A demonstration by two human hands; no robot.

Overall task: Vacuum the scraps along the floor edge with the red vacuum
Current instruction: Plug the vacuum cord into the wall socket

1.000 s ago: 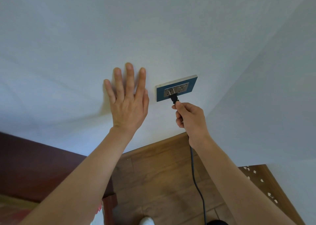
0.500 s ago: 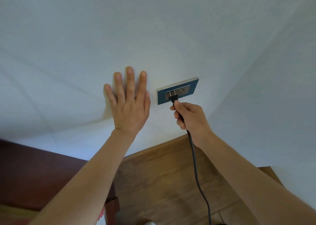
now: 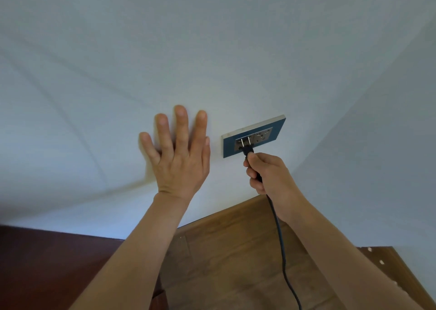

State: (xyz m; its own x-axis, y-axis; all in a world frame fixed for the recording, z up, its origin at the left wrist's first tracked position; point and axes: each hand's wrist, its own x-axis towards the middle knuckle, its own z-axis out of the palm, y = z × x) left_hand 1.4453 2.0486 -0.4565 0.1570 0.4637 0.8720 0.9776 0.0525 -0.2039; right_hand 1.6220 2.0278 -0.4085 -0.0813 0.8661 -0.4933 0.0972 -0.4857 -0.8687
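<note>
You have no readable text here, no label, brand or number on the wall socket, plug or cord

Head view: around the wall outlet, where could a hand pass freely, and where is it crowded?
Free: the bare wall above the outlet, and the wall to its right up to the corner. Crowded: left of the outlet, where the left hand lies flat on the wall, and just below it, where the right hand holds the black plug with its prongs showing.

The thin black power cord vanishes inside the curled fingers of the right hand and runs off the bottom edge; tiny pale specks on the floor are perhaps scraps.
</note>
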